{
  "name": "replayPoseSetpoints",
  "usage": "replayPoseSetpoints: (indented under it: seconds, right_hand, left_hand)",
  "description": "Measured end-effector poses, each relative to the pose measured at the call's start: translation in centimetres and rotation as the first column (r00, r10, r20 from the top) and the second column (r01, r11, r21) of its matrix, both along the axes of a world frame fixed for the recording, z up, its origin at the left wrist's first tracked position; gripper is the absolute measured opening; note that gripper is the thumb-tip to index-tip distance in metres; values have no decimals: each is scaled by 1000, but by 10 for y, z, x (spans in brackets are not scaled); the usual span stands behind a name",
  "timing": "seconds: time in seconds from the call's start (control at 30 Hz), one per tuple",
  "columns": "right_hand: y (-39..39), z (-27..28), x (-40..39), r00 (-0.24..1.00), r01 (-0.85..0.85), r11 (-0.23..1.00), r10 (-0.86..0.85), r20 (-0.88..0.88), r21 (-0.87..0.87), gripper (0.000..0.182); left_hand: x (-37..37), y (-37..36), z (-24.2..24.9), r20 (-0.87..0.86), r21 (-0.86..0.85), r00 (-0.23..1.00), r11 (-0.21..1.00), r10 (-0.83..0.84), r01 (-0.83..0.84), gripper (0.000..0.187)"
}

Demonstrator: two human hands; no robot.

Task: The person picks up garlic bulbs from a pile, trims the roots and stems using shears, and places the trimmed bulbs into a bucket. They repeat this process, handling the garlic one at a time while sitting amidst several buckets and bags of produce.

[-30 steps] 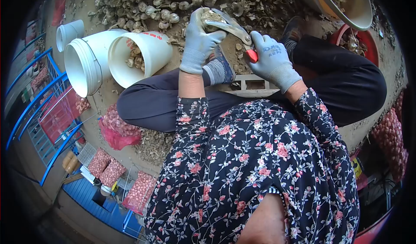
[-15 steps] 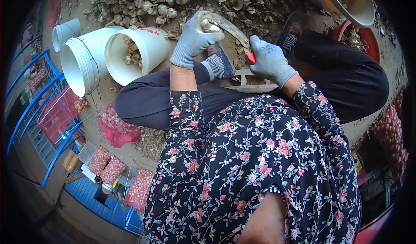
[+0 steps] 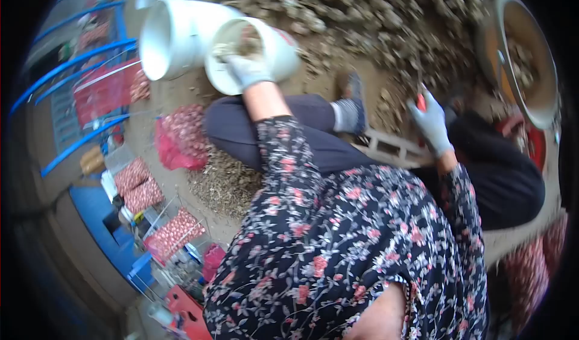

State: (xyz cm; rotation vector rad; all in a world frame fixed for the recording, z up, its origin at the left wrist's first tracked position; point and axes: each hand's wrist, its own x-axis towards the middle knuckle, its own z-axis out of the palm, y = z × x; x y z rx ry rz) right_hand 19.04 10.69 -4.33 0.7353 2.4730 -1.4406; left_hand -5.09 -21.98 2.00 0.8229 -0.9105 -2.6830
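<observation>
My left hand (image 3: 246, 69), in a grey-white glove, reaches into the mouth of a white bucket (image 3: 283, 53) lying on its side. Its fingers are smeared by motion, and I cannot tell whether they hold anything. Bulbs of garlic (image 3: 250, 41) lie inside that bucket, just beyond the fingers. My right hand (image 3: 431, 123), gloved too, is closed around the red handle of a curved knife (image 3: 421, 102). The blade points away from me, blurred against the heap of garlic (image 3: 386, 20) on the ground.
Another white bucket (image 3: 158, 38) lies left of the first. At the right stand a large tilted tub (image 3: 546, 108) with garlic inside and a red basin (image 3: 537, 150). Pink net sacks (image 3: 184, 129) and blue railings (image 3: 90, 50) are at the left. A pale crate (image 3: 392, 147) sits between my legs.
My left hand has moved from the knife blade, where it held a garlic bulb, left to the bucket. My right hand has drawn away rightward with the knife. The view has shifted.
</observation>
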Motion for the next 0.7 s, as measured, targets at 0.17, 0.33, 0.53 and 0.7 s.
replayPoseSetpoints:
  seconds: [0.17, 0.33, 0.53, 0.7]
  right_hand:
    - [10, -24, 4, 997, -42, 993, 34, -64, -113, 46]
    - [10, 52, -22, 967, 253, 764, -212, 140, -594, 12]
    - [59, 64, -44, 919, 271, 702, -393, -41, -659, 14]
    - [151, 53, -56, 833, 227, 787, -462, -304, -574, 23]
  left_hand:
    - [22, 32, 37, -140, -679, 990, 728, 6, -100, 12]
    - [50, 40, 125, 316, -912, 887, -365, -336, 187, 17]
    - [84, 86, 161, -43, -927, 584, -185, -811, -326, 13]
    - [108, 99, 209, -205, -880, 154, 113, -967, -461, 21]
